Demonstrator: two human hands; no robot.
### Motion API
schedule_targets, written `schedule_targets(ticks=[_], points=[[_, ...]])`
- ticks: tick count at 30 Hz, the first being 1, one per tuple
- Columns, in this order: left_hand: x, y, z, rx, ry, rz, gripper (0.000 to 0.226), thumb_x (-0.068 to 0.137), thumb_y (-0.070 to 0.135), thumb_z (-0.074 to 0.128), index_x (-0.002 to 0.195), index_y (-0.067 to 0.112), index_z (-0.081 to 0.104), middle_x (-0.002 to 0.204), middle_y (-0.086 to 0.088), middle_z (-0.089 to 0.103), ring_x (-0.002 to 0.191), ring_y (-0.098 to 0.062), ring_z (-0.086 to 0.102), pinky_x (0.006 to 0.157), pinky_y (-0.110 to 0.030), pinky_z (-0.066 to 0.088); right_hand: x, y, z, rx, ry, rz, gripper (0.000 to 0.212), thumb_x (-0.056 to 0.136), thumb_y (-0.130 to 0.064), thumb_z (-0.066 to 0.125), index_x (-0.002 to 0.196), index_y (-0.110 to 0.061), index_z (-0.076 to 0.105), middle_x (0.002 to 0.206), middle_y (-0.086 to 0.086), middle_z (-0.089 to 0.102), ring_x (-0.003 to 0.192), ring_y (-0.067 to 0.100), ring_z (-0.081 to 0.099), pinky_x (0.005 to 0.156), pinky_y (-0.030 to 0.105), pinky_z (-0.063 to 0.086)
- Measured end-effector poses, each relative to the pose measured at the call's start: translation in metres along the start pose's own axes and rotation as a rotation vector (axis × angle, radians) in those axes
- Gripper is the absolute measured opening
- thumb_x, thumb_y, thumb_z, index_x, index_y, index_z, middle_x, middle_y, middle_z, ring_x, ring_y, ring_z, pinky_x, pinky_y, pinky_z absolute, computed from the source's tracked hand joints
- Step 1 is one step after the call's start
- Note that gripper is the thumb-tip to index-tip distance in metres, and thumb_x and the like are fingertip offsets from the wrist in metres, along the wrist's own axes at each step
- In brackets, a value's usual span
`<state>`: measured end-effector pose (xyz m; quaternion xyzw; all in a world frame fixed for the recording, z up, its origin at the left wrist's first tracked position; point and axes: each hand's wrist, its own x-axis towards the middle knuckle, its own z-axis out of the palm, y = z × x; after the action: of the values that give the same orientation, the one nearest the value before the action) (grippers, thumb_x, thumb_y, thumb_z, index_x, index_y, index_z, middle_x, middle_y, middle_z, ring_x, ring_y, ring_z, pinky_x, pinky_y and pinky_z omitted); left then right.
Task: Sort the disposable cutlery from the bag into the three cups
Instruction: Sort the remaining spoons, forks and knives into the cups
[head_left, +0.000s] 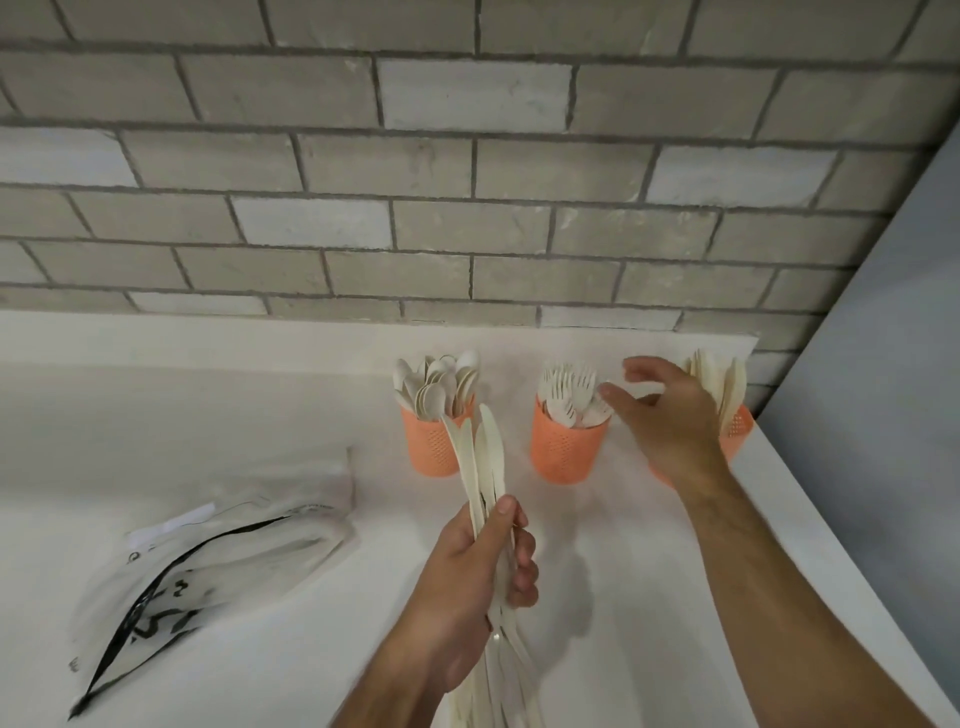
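A grey brick wall (467, 156) is standing behind a white counter (208, 405), and the counter is ending at its right edge beside a plain grey surface (893, 364). On the left part of the counter a clear plastic bag (208, 566) is lying flat; it is carrying black print, but the letters are too blurred to read. Between the bag and the cups a wide bare part of the counter is staying open.

The left hand (478, 587) is gripping a bundle of pale knives (480, 467), fingers curled round them, the blades pointing up toward the cups. The right hand (670, 415) is hovering with fingers spread and relaxed, holding nothing, between the middle and right cups.

Three orange cups are standing in a row near the wall: the left cup (431, 447) is holding spoons (436, 384), the middle cup (566, 452) forks (569, 389), and the right cup (737, 421), close to the counter's right edge, more knives (719, 379).
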<state>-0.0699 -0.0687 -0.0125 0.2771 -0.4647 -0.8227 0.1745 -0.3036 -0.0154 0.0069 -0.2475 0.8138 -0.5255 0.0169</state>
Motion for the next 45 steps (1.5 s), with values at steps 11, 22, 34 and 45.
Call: schedule_targets(ticks=[11,22,34,45], points=[[0.006,-0.002,0.023,0.344,-0.097,-0.028,0.035,0.089,0.010,0.066,0.065,0.017,0.041,0.057,-0.001,0.028,0.043,-0.012,0.024,0.042,-0.022,0.019,-0.099,-0.036,-0.023,0.238,-0.774,0.098,0.026,0.101,-0.016,0.055,0.098,-0.003,0.077,0.059,-0.018,0.064,0.055,-0.007,0.056,0.057,0.006,0.039],[0.032,-0.004,0.046,0.591,-0.094,-0.060,0.025,0.074,-0.005,0.064,0.066,0.018,0.058,0.050,0.009,0.047,0.041,-0.011,0.033,0.041,-0.021,0.025,-0.094,-0.023,-0.026,0.345,-0.611,0.189,0.009,0.085,-0.011,0.077,0.092,-0.005,0.079,0.076,0.014,0.073,0.065,0.010,0.064,0.059,0.018,0.048],[0.050,-0.008,-0.037,0.882,0.324,0.376,0.023,0.085,0.001,0.066,0.091,0.023,0.069,0.098,0.006,0.072,0.094,-0.013,0.067,0.085,-0.026,0.048,0.028,0.004,-0.118,0.144,0.118,-0.032,0.006,0.087,-0.017,0.077,0.089,-0.013,0.078,0.070,0.008,0.072,0.060,0.010,0.064,0.066,0.024,0.055],[0.050,-0.045,-0.104,0.992,0.415,0.451,0.045,0.089,-0.017,0.043,0.102,0.017,0.069,0.108,0.006,0.070,0.099,0.014,0.056,0.086,0.006,0.033,0.056,0.043,-0.110,-0.189,0.029,0.116,0.041,0.073,-0.019,0.089,0.107,-0.004,0.073,0.091,0.006,0.073,0.076,0.021,0.072,0.076,0.031,0.061]])
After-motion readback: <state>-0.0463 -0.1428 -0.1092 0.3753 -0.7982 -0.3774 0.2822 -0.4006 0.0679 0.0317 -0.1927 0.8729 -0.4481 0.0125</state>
